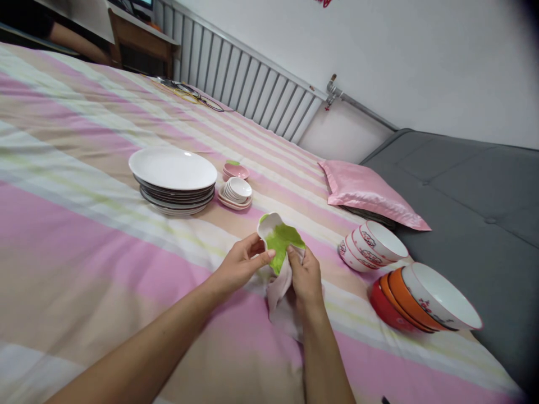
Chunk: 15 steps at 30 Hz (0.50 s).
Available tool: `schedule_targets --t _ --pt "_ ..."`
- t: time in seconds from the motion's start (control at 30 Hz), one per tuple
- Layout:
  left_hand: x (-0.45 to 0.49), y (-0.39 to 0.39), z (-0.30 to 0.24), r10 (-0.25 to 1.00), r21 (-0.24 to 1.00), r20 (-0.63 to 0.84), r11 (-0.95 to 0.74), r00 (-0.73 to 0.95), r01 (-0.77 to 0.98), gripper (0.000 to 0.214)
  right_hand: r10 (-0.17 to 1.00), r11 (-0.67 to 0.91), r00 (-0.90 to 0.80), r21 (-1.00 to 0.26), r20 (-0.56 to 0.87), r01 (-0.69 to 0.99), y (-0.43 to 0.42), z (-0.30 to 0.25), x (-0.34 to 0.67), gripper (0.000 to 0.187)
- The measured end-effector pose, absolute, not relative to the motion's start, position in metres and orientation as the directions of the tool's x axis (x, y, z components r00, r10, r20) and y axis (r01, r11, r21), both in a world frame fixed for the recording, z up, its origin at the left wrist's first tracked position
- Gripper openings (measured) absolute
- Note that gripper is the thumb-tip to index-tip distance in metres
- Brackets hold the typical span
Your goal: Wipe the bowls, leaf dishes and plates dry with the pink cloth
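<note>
Green-and-white dish (284,238) held above bed (168,320). Left hand (241,260) grips its rim; right hand (306,276) presses pale cloth (278,294) against it. Dish could slip if cloth slides under thumb. Beyond, stacked plates (173,169) might shift if mattress jolts.

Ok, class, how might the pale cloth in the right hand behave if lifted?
The pale cloth would probably flop, since it droops in folds below the right hand. It is likely light for its size, as it looks thin where it bunches against the green-and-white dish.
</note>
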<state>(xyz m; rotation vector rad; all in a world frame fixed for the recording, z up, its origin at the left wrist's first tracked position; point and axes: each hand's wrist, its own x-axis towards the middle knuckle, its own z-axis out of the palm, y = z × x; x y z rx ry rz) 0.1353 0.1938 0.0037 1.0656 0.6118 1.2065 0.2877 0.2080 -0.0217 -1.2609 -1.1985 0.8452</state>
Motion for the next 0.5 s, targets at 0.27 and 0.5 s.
schedule_targets --t 0.27,0.5 --pt "0.135 0.193 0.004 0.962 0.881 0.107 0.024 0.250 -0.473 0.042 0.963 0.136 0.205 -0.973 0.174 0.185 0.208 -0.019 0.289 0.038" --pt "0.135 0.196 0.003 0.983 0.855 0.087 0.010 0.163 -0.518 0.043 0.991 0.097 0.083 -0.993 0.102 0.068 0.203 -0.011 0.286 0.026"
